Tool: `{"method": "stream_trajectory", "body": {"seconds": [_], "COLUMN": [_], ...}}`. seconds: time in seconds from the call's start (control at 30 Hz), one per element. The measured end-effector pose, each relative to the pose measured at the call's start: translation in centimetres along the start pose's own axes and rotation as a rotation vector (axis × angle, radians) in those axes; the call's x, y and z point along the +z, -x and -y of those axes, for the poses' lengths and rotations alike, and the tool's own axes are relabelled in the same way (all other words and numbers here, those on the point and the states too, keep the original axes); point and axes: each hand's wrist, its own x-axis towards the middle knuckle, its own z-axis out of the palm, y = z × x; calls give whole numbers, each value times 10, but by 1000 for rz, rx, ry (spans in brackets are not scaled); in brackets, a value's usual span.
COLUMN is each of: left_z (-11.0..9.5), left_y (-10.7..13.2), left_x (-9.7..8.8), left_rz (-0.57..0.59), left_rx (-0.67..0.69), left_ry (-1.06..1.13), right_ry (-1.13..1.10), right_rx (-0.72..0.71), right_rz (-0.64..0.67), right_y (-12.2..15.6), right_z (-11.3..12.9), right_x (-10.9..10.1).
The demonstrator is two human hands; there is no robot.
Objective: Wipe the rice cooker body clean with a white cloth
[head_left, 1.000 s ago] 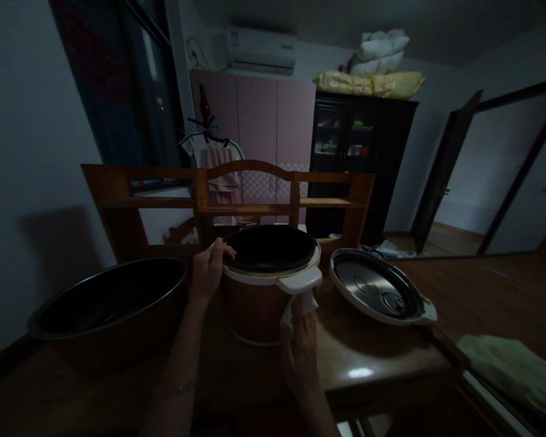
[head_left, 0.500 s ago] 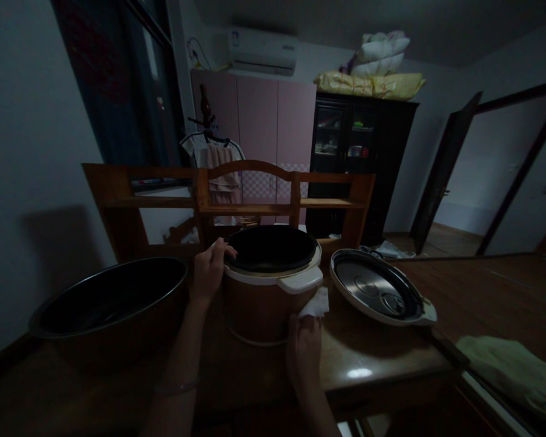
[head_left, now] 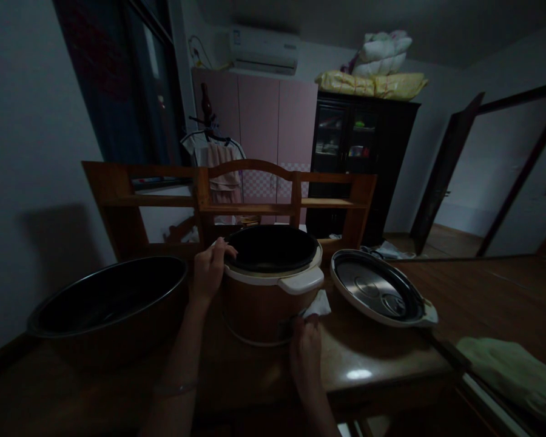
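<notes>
While left hand (head_left: 208,273) curls over cooker (head_left: 255,309) rim, right hand (head_left: 306,355) pinches white cloth (head_left: 318,302) against its side

Orange-brown cooker body (head_left: 255,309) with cream rim, black inner pot (head_left: 270,247), white cloth (head_left: 317,303), silver lid (head_left: 377,286), dark bowl (head_left: 109,297), brown wooden table (head_left: 382,358), pink wardrobe (head_left: 264,127)

dark basin (head_left: 104,303), lid (head_left: 377,291), shelf (head_left: 255,207)

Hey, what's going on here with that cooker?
A person steadies an open rice cooker with the left hand on its rim, while the right hand presses a white cloth against its lower side, under the handle. A lid lies upside down on the table to the right; a large dark basin sits to the left.
</notes>
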Motion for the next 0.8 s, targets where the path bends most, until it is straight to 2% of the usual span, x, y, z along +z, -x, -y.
{"method": "stream_trajectory", "body": {"seconds": [0.5, 0.8], "left_z": [-2, 1], "left_y": [1, 1], "left_x": [-1, 0], "left_rz": [8, 5], "left_rx": [5, 11], "left_ry": [20, 6], "right_ry": [-129, -67], "right_rx": [-130, -64], "right_rz": [-22, 9], "right_y": [8, 5], "right_z": [6, 4], "right_x": [-6, -3]}}
